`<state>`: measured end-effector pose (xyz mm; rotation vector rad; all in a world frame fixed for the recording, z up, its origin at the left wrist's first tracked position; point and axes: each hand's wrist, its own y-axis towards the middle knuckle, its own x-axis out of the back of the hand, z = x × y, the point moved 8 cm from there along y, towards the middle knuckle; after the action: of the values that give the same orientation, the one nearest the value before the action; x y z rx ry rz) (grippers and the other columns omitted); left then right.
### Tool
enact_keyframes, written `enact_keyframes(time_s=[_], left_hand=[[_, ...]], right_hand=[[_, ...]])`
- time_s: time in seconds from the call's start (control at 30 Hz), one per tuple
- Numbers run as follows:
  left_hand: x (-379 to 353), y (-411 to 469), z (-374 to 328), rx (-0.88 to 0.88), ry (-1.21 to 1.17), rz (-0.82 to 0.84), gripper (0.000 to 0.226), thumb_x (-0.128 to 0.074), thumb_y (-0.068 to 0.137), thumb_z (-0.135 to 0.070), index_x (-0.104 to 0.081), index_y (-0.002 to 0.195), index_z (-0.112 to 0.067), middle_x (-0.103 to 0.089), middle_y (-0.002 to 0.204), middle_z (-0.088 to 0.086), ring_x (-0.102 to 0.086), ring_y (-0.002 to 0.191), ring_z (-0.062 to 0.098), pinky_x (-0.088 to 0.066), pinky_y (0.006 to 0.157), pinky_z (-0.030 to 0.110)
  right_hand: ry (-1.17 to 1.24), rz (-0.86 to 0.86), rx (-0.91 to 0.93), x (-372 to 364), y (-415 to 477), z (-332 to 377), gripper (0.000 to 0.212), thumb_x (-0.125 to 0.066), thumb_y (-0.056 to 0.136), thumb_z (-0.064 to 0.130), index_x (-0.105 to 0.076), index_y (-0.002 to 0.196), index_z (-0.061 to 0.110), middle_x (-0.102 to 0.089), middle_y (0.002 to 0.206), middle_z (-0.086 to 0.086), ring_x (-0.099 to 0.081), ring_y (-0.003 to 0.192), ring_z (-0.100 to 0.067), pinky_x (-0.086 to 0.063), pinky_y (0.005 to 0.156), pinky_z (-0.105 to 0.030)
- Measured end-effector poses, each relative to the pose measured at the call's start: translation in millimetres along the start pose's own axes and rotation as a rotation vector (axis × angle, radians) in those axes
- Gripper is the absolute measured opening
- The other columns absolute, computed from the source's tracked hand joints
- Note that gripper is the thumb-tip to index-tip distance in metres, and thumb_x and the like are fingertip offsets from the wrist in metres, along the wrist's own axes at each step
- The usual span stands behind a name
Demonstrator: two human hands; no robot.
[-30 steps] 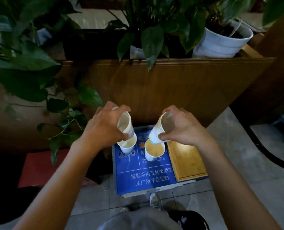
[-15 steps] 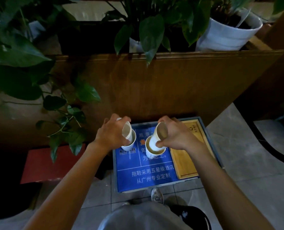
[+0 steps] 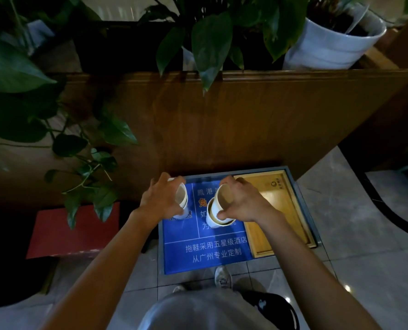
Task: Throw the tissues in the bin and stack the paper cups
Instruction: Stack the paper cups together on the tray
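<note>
My left hand (image 3: 161,198) grips a white paper cup (image 3: 181,195) that sits part-way inside a second cup standing on the blue sign board (image 3: 212,256). My right hand (image 3: 242,202) grips another tilted paper cup (image 3: 224,198), its base pushed into the mouth of an upright cup (image 3: 211,216) on the same board. Both upper cups lean toward each other. No tissues or bin are in view.
A shallow wooden tray (image 3: 284,210) lies on the right part of the board. Behind stands a wooden planter wall (image 3: 246,120) with leafy plants and a white pot (image 3: 334,48). A red box (image 3: 62,232) sits left; my shoe (image 3: 223,277) touches the board's near edge.
Both hands have lowered their cups from above the standing cups down into them. The view has pulled back and tipped down.
</note>
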<state>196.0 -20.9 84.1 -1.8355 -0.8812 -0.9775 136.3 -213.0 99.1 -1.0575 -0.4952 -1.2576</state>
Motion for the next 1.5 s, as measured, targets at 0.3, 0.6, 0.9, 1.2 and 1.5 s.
enact_keyframes(time_s=[0.3, 0.6, 0.9, 1.2, 1.5], left_hand=[[-13, -1, 1, 0.042, 0.017, 0.036, 0.087, -0.087, 0.061, -0.041, -0.039, 0.133, -0.036, -0.036, 0.141, 0.004, -0.035, 0.131, 0.032, -0.051, 0.095, 0.048], [-20, -3, -9, 0.033, 0.07, 0.033, 0.084, -0.083, 0.069, -0.042, -0.037, 0.138, -0.034, -0.034, 0.144, 0.004, -0.036, 0.133, 0.031, -0.05, 0.097, 0.048], [-28, 1, -17, 0.02, 0.102, 0.043, 0.086, -0.084, 0.067, -0.036, -0.036, 0.138, -0.034, -0.034, 0.143, 0.006, -0.041, 0.129, 0.034, -0.053, 0.092, 0.048], [-31, 4, -14, 0.039, 0.137, 0.036, 0.087, -0.084, 0.066, -0.039, -0.034, 0.138, -0.036, -0.033, 0.141, 0.008, -0.04, 0.127, 0.037, -0.054, 0.089, 0.048], [-21, 9, -7, 0.087, 0.113, 0.008, 0.084, -0.082, 0.064, -0.047, -0.035, 0.132, -0.037, -0.035, 0.141, 0.005, -0.043, 0.126, 0.033, -0.053, 0.09, 0.049]], right_hand=[[-0.056, 0.048, -0.003, -22, 3, -5, 0.088, -0.088, 0.056, 0.036, -0.044, 0.131, 0.026, -0.054, 0.122, -0.01, -0.056, 0.11, -0.03, -0.047, 0.079, -0.031], [-0.045, 0.075, -0.014, -44, 2, -13, 0.087, -0.089, 0.059, 0.031, -0.04, 0.131, 0.029, -0.048, 0.131, -0.008, -0.051, 0.119, -0.031, -0.052, 0.083, -0.036], [-0.05, 0.038, -0.032, -63, 1, -14, 0.096, -0.086, 0.055, 0.041, -0.031, 0.133, 0.035, -0.041, 0.134, -0.004, -0.049, 0.122, -0.032, -0.053, 0.086, -0.039], [-0.093, 0.008, -0.039, -68, 5, -16, 0.1, -0.086, 0.054, 0.042, -0.031, 0.137, 0.032, -0.04, 0.138, -0.006, -0.045, 0.126, -0.033, -0.055, 0.09, -0.041], [-0.114, 0.017, 0.037, -52, 31, -11, 0.099, -0.085, 0.052, 0.046, -0.034, 0.136, 0.03, -0.046, 0.133, -0.006, -0.05, 0.121, -0.031, -0.053, 0.087, -0.038]])
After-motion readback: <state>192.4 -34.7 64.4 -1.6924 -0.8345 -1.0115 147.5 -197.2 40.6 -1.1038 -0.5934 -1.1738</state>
